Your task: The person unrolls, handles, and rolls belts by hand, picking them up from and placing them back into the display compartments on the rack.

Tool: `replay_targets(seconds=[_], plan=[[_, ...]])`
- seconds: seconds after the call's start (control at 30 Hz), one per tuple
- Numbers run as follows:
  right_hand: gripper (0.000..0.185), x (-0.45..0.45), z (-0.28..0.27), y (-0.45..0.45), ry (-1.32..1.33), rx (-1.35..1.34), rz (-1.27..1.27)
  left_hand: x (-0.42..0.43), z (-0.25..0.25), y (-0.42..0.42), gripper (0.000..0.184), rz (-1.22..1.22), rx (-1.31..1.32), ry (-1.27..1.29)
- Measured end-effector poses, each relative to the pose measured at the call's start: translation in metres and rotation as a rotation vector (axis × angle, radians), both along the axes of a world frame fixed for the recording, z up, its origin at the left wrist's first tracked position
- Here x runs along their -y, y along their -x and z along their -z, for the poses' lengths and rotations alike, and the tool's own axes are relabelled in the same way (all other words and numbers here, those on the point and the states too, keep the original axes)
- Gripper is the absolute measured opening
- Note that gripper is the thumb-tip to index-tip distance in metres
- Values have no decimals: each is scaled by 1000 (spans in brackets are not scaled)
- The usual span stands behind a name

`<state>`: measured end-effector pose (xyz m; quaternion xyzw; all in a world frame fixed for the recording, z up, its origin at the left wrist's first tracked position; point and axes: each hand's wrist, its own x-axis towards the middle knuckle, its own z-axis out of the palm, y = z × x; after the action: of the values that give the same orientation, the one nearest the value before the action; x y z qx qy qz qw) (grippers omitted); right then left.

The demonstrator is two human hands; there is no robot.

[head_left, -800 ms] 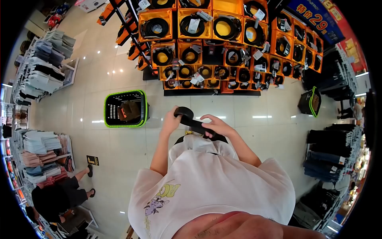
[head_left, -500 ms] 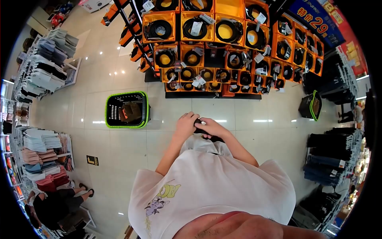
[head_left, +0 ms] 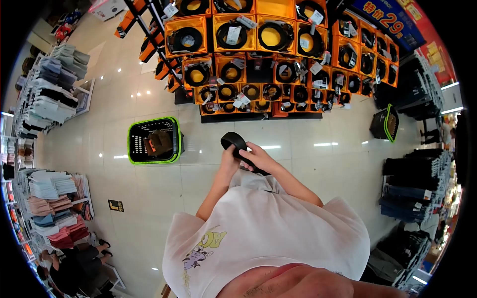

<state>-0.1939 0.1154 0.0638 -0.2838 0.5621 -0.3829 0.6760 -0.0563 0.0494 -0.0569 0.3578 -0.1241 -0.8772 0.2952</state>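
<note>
"How far is the black belt (head_left: 239, 142) wound?"
"One end curves into a loop. The rest runs under the right hand (head_left: 259, 157) towards the shirt (head_left: 278, 218), so it looks only partly coiled; I can't tell how much is outside the loop."
"And the hands?"
"Both look closed on it, close together. The left hand (head_left: 228, 160) grips below the loop, its fingertips hidden; the right's fingers wrap the band."
"Where's the belt?"
"Above the floor (head_left: 198, 184), in front of the shirt."

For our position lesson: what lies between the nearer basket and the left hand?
Bare tiled floor separates the nearer basket from the left hand, in the head view.
</note>
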Motion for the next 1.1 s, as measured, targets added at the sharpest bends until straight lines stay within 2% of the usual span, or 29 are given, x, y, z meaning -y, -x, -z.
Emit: replay_targets(seconds=[0.07,0.1,0.17,0.27,0.37,0.4,0.5,0.57,0.67,0.77,0.8,0.9,0.97,1.03,1.1], plan=[[39,-4,6,1,-3,24,-1,4,-2,7,21,-107,169,18],[46,-7,8,4,7,13,-12,4,-2,8,26,-112,234,141],[41,-12,0,17,19,-54,-15,11,-24,8,26,16,492,464],[40,-22,4,52,-50,-36,27,26,-57,17,17,33,847,754],[34,-36,25,96,-58,-71,5,59,-57,15,23,177,855,1082],[33,-35,23,108,-56,-77,28,70,-58,16,32,227,878,1143],[33,-25,12,144,-34,-128,76,87,-62,38,36,292,935,1389],[32,-16,26,159,-33,-101,140,85,-65,69,38,396,884,1584],[35,4,21,165,-41,-114,124,69,-80,126,43,649,800,1723],[38,18,19,172,-56,-238,-5,64,-85,172,48,613,738,1916],[38,23,7,181,-103,-208,0,68,-91,184,52,596,725,1892],[38,25,12,216,-23,-77,52,85,-102,209,63,574,703,1735],[34,29,11,235,45,-41,137,100,-91,226,59,489,620,1433],[31,31,0,253,130,-7,221,107,-96,244,42,435,580,1185],[27,36,5,267,186,93,289,111,-67,259,34,380,289,475]])
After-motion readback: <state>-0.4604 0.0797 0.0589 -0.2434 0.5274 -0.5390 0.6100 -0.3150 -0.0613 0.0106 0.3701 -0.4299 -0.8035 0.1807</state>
